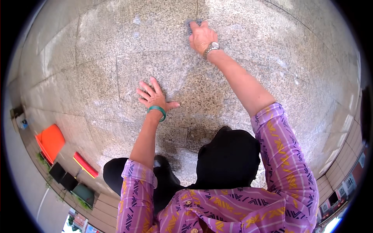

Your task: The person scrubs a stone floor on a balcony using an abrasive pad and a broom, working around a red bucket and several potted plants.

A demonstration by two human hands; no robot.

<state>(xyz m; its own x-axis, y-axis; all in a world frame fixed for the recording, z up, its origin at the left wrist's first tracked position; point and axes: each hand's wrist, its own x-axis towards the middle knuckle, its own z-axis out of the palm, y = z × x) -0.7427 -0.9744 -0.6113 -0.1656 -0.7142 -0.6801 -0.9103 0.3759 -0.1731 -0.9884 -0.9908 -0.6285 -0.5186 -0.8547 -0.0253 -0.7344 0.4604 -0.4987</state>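
My right hand (203,38), with a metal watch (214,46) at the wrist, grips a grey scouring pad or wad (191,22). It presses this against the speckled granite floor (163,38), close to a joint between slabs. The pad lies partly under my fingers, so its full shape is hidden. Lower and to the left, my left hand (155,99) rests palm down on the stone with its fingers spread, holding nothing. A green bangle (157,112) circles that wrist. Whitish smears (137,19) and darker, damp-looking patches (204,87) mark the floor around both hands.
To my left are an orange bucket (54,141) and a broom with a red head (86,165). Beyond them stand dark planters (69,181) and a grey-green planter (83,194) with plants. My bent knee (228,160) is close below the hands. Printed panels (341,192) line the right rim.
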